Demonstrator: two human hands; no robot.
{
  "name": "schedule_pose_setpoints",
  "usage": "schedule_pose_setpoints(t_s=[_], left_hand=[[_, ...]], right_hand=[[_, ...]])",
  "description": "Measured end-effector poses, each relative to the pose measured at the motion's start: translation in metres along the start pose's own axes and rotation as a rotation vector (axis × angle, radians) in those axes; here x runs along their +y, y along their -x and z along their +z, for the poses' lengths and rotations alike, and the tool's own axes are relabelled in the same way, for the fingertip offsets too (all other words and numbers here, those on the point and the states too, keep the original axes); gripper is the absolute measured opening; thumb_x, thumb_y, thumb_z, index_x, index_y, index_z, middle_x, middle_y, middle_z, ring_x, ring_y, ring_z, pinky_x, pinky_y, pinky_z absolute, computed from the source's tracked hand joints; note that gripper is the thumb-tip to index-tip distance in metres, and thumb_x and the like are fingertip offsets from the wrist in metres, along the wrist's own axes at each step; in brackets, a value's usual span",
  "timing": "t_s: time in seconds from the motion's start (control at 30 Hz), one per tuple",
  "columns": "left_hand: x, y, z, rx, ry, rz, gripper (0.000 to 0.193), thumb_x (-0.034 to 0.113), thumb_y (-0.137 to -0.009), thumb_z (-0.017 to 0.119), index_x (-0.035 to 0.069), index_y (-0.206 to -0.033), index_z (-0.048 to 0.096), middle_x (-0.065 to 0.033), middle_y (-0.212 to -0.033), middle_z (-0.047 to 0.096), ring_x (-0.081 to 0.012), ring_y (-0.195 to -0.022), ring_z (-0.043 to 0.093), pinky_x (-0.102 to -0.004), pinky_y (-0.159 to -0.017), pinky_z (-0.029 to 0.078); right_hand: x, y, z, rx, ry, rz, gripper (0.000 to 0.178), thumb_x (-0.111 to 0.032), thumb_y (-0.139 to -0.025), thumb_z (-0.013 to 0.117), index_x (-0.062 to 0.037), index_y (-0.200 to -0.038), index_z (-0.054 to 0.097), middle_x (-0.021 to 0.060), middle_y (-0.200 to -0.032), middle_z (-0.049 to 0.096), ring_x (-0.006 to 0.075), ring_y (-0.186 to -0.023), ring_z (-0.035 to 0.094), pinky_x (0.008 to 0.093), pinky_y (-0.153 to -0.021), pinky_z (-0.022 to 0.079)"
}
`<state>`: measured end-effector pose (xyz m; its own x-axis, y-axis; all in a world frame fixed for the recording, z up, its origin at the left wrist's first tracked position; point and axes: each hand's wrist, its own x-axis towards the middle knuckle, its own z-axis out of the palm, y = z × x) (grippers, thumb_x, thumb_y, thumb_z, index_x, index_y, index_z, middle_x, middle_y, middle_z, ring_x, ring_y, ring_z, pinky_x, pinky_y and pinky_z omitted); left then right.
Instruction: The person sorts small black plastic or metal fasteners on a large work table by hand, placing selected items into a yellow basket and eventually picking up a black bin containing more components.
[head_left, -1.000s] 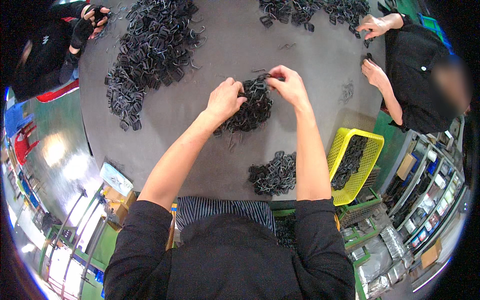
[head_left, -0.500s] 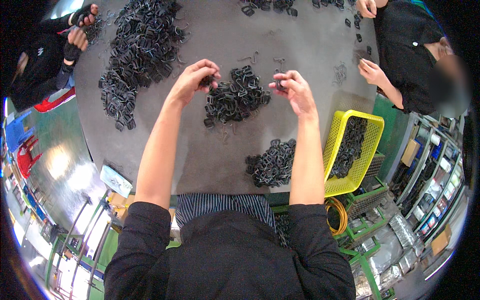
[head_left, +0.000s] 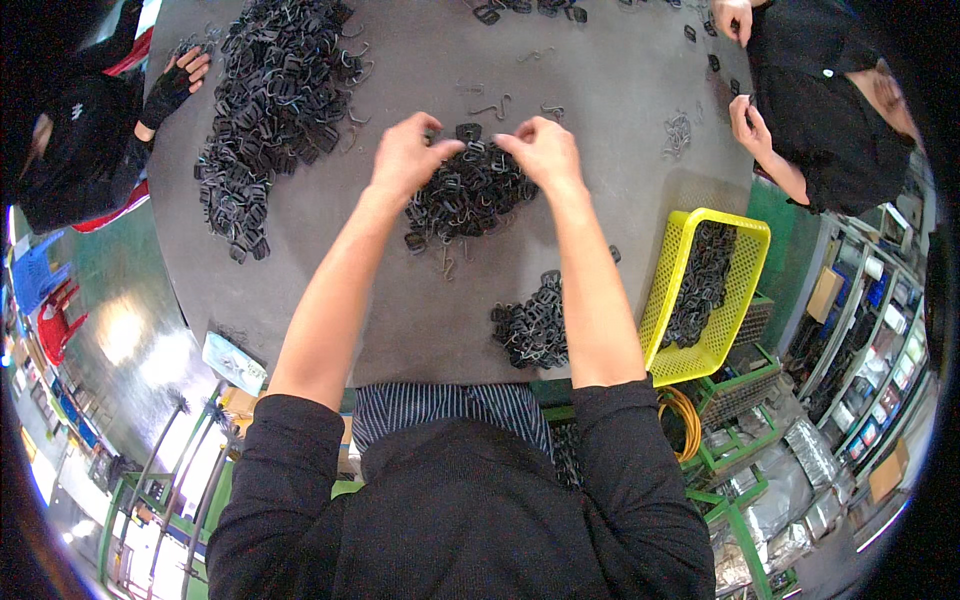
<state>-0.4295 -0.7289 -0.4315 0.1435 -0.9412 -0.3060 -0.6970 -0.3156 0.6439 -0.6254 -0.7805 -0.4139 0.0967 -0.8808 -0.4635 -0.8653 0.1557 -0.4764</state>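
A small heap of black plastic buckles, some with thin metal wire hooks, lies on the grey table before me. Over its far left side, my left hand is closed, with a dark bit of a buckle showing between its fingers. Across from it my right hand pinches thumb against fingers; what it holds, if anything, is hidden. One black buckle shows between the two hands; whether it is held or lies on the heap I cannot tell. Loose wire hooks lie just beyond.
A large buckle pile spreads at the left. Another pile sits beside my right forearm. A yellow basket holding buckles stands at the right. A co-worker's gloved hand is far left; another co-worker's hand is at the right edge.
My hands have come closer together over the heap; the right one moved left and the left one slightly right. The co-worker at the left has shifted a gloved hand onto the table.
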Motion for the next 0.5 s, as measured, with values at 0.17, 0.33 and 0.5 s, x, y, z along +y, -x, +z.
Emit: schedule_pose_setpoints(t_s=[0.17,0.33,0.5], left_hand=[[0.01,0.01,0.022,-0.094,-0.114,0.018,0.033,0.029,-0.071,0.074,0.003,-0.089,0.062,-0.0174,-0.084,0.065,-0.0334,-0.082,0.063,-0.039,-0.073,0.049],[-0.007,0.008,-0.033,-0.557,0.66,-0.275,0.03,0.035,-0.078,0.071,0.006,-0.078,0.061,-0.0019,-0.067,0.058,-0.0129,-0.06,0.054,-0.0261,-0.055,0.042],[-0.001,0.014,-0.031,-0.584,0.424,-0.227,0.031,0.036,-0.082,0.069,0.009,-0.071,0.059,0.0046,-0.06,0.05,-0.0045,-0.053,0.043,-0.022,-0.047,0.034]], right_hand=[[-0.014,-0.009,0.035,0.017,0.046,-0.198,0.03,-0.032,-0.071,0.074,-0.0084,-0.087,0.066,0.0146,-0.099,0.061,0.0329,-0.094,0.06,0.0425,-0.079,0.049],[0.018,-0.006,-0.006,-0.047,-0.213,-0.018,0.035,-0.036,-0.07,0.075,-0.0069,-0.087,0.067,0.0129,-0.094,0.065,0.0276,-0.094,0.062,0.0396,-0.082,0.049],[-0.014,0.009,0.017,-0.005,0.182,-0.089,0.047,-0.038,-0.07,0.076,-0.0074,-0.102,0.062,0.0138,-0.106,0.059,0.0311,-0.097,0.061,0.0407,-0.085,0.049]])
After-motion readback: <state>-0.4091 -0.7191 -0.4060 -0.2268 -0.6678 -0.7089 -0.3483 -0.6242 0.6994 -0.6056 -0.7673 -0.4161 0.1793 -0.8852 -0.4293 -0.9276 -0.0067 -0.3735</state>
